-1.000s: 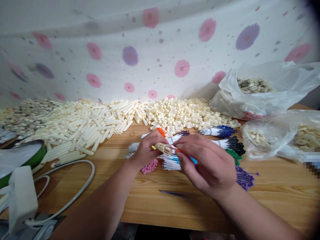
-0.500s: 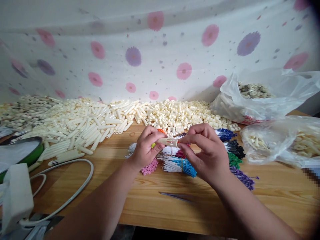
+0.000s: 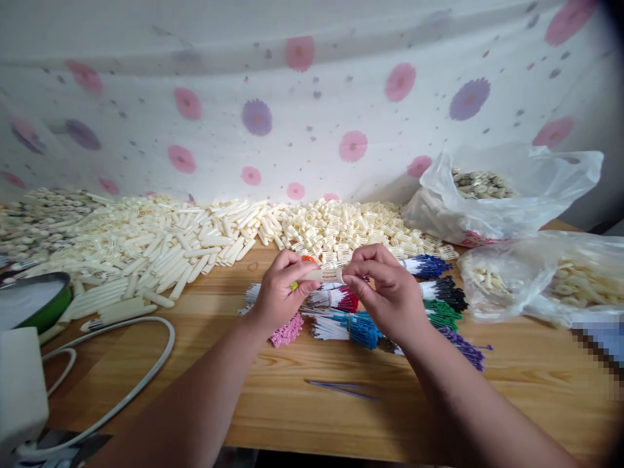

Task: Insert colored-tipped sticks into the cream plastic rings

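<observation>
A cream plastic pen barrel with slots (image 3: 332, 275) lies level between my hands, above the table. My left hand (image 3: 277, 292) is closed around its left part, thumb in front. My right hand (image 3: 387, 292) pinches at the barrel's right end; whatever sits between those fingertips is hidden. Bundles of thin pen refills lie below and behind the hands: light blue (image 3: 363, 329), red (image 3: 348, 299), pink (image 3: 286, 330), dark blue (image 3: 433, 265), black (image 3: 449, 294), green (image 3: 442, 314) and purple (image 3: 463, 348). Thin metal tweezers (image 3: 341, 389) rest nearer the front edge.
Long cream barrels (image 3: 195, 250) are heaped at the back left, short slotted pieces (image 3: 344, 224) at the back middle. Plastic bags (image 3: 439, 218) of parts stand at the right. A white cable (image 3: 166, 351), a white block (image 3: 22, 383) and a green-rimmed bowl (image 3: 49, 315) occupy the left.
The camera view has shifted slightly. My right fingertips have moved in closer against the barrel's right end, where an orange-red bit showed before. The left hand keeps its hold.
</observation>
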The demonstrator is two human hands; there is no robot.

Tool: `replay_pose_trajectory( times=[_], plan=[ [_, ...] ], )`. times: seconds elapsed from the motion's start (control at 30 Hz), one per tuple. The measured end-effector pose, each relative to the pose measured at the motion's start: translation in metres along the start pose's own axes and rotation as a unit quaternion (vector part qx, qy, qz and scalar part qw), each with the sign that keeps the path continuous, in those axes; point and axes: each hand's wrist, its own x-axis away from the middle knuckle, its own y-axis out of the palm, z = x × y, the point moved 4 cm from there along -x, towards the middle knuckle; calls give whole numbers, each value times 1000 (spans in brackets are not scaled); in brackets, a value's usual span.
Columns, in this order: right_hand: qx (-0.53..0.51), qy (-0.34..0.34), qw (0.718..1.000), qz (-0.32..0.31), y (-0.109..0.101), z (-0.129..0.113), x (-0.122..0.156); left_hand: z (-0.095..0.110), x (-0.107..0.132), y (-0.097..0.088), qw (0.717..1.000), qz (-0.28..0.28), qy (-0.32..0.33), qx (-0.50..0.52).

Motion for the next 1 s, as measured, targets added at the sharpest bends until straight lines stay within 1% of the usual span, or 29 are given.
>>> replay_pose_trajectory(
  times=[0.13,0.33,0.4,0.5,0.57,0.63,0.67,0.7,0.73,0.77,0.8,0.83,0.87,0.9,0.97,1.0],
  plan=[
    [-46,56,997,-9,3,11,0,0,0,1,1000,-5,-14,-18],
    [-120,136,983,3,10,24,3,-1,0,-1,995,-14,-36,-96],
    [-163,166,973,0,14,28,5,-1,0,-1,993,-14,-38,-114],
    [-242,224,944,-2,20,37,8,-5,-1,-3,992,-2,-42,-122],
    [-263,254,930,16,21,43,11,-13,-2,-7,992,23,-71,-105],
    [-233,258,937,39,19,45,11,-26,-2,-13,985,71,-145,-52],
    [-201,251,946,39,19,44,10,-34,-1,-16,976,103,-194,-11],
    [-159,238,958,20,20,42,8,-42,1,-18,960,135,-242,41],
    [-113,221,969,-18,24,38,4,-50,2,-18,941,164,-281,95],
    [-62,198,976,-73,31,34,0,-56,4,-18,921,188,-310,144],
    [-5,168,976,-136,39,29,-3,-61,6,-18,904,204,-329,183],
    [63,135,968,-202,50,24,-7,-65,7,-16,891,215,-342,210],
    [132,104,951,-260,61,21,-10,-69,8,-15,882,221,-350,226],
    [194,81,929,-305,72,19,-13,-72,10,-14,876,225,-356,236],
    [282,62,889,-355,94,21,-20,-78,14,-12,865,241,-368,241],
    [304,63,877,-367,104,24,-23,-81,16,-12,860,252,-373,241]
  ],
)
